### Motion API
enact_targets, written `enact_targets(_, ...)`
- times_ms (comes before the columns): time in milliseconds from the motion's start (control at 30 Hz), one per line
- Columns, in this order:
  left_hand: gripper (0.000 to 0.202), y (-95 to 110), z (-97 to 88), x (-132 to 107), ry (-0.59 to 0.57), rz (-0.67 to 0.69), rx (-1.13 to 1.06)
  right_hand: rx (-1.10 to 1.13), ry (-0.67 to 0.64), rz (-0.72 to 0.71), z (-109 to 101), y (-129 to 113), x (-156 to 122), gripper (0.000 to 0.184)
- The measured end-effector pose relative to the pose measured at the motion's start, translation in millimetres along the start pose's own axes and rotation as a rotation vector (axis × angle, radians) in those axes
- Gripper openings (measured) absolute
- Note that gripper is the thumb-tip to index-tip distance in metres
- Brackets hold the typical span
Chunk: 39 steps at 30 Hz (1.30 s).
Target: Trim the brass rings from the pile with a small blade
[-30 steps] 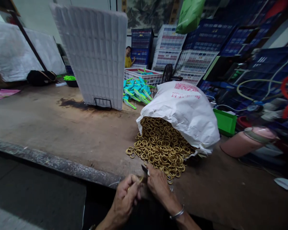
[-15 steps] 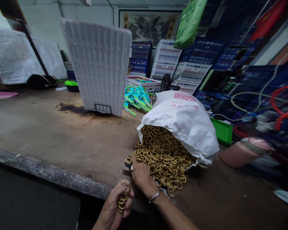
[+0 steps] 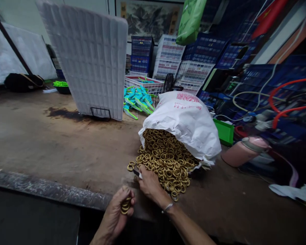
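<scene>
On a brown worktable (image 3: 66, 143), a large white sack (image 3: 181, 119) lay on its side, its mouth facing the person, and gold-coloured rings (image 3: 168, 166) spilled out in a heap towards the near edge; lying that way, it seemed to put them within easy reach. The left hand (image 3: 116, 206) was curled closed around a small column of rings (image 3: 125, 206), held near the table's edge, the grip apparently keeping them bunched together. The right hand (image 3: 150, 183), with a metal bracelet (image 3: 167, 208) at the wrist, was clamped on a small dark tool (image 3: 136, 173), its tip pointing at a couple of rings (image 3: 130, 166) at the heap's left end; whether it was a blade could not be told. The two hands were apart. The sack's upper flap hid the rings deeper inside, and its bulk closed off the far side of the heap. Farther back, a tall white ribbed panel (image 3: 91, 61) leaned in a black wire stand (image 3: 100, 113), blocking the view behind it. Beside it lay a pile of turquoise and lime pieces (image 3: 139, 98). To the right were a green tray (image 3: 223, 132) and a tipped pink bottle (image 3: 244, 151), with stacked crates (image 3: 168, 54) beyond.
</scene>
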<state>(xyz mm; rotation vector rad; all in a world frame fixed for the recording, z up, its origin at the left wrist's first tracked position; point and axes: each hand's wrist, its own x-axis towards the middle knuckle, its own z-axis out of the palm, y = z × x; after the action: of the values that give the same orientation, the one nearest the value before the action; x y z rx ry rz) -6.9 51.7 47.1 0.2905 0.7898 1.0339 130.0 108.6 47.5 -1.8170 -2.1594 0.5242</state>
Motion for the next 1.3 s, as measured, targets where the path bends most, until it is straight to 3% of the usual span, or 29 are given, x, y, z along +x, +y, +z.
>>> enact_targets(100, 0.025, -4.6, 10.3, 0.6, 0.016, 0.068, 0.116, 0.326, 0.036, -0.034, -7.8, 5.9, -15.4, 0.005)
enact_targets(233, 0.031, -15.1, 20.5, 3.0, 0.051, 0.100, 0.267, 0.631, 0.005, 0.005, -15.5, 9.6, -36.6, 0.010)
enact_targets(367, 0.032, -21.6, 26.2, 5.1, 0.034, 0.111, 0.388, 0.814, -0.054, 0.059, -16.6, 10.7, -48.3, 0.017)
enact_targets(500, 0.036, -22.7, 30.5, 5.0, 0.055, 0.217, 0.603, 0.906, -0.106, 0.122, -12.2, 16.2, -50.6, 0.024)
enact_targets(600, 0.036, -23.8, 32.6, 2.9, 0.042, 0.212, 0.685, 0.860, -0.076, 0.132, -11.7, 19.8, -51.7, 0.026)
enact_targets(733, 0.033, -27.3, 31.6, 0.1, -0.038, 0.039, 0.544, 0.750, -0.017, 0.127, -16.8, 19.3, -53.6, 0.022)
enact_targets(900, 0.030, -29.3, 30.7, -0.7, -0.067, 0.012, 0.455, 0.761, -0.008, 0.132, -15.9, 21.7, -53.0, 0.021)
enact_targets(1067, 0.031, -28.7, 32.8, -1.1, -0.026, 0.073, 0.534, 0.353, 0.012, 0.025, -10.6, 25.8, -61.6, 0.014)
enact_targets(1300, 0.036, -28.9, 31.7, 1.4, 0.027, 0.101, 0.623, 0.039, -0.099, -0.055, -8.4, 20.2, -70.0, 0.033)
